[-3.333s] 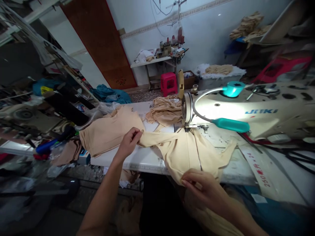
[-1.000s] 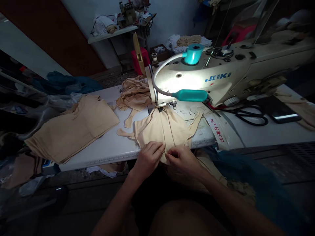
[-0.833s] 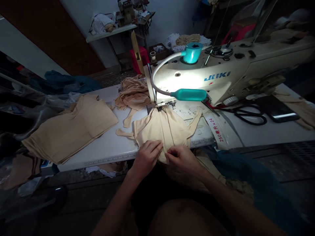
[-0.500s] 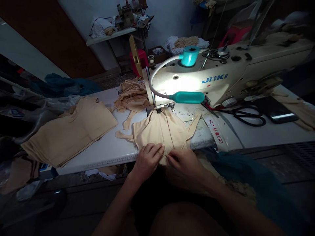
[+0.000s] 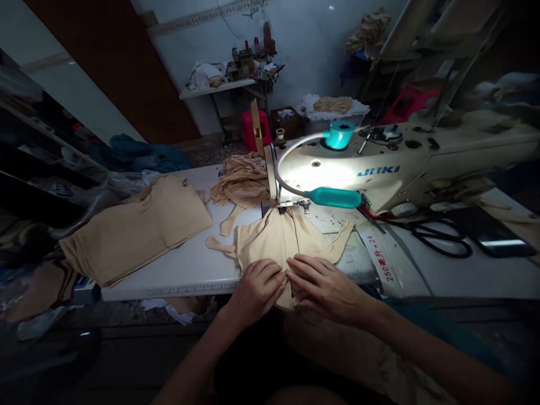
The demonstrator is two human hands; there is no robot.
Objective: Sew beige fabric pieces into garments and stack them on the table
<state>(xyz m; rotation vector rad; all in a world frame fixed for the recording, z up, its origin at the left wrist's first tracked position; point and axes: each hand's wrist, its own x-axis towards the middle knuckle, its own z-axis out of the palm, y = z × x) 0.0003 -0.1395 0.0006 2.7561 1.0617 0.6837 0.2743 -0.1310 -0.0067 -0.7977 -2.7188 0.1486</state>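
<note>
A beige garment piece (image 5: 270,239) lies on the white sewing table, its far end gathered under the presser foot (image 5: 282,208) of the JUKI sewing machine (image 5: 379,163). On its near edge, my left hand (image 5: 260,284) grips the cloth with bent fingers pressed together. My right hand (image 5: 323,284) is beside it, fingers together over the fabric, the thumb tucked low at the cloth. The fingertips of both hands almost meet at the middle seam. A teal lamp (image 5: 335,197) lights the machine.
Stacked beige pieces (image 5: 139,230) lie on the left, with crumpled beige fabric (image 5: 242,180) behind the needle area. Black scissors (image 5: 441,239) and a dark phone (image 5: 493,236) rest at the right. The table's front edge (image 5: 169,289) has a ruler strip.
The view has tilted up, so the table sits lower. My right hand has gone from a curled pinch to longer, flatter fingers on the cloth; my left hand stays on it.
</note>
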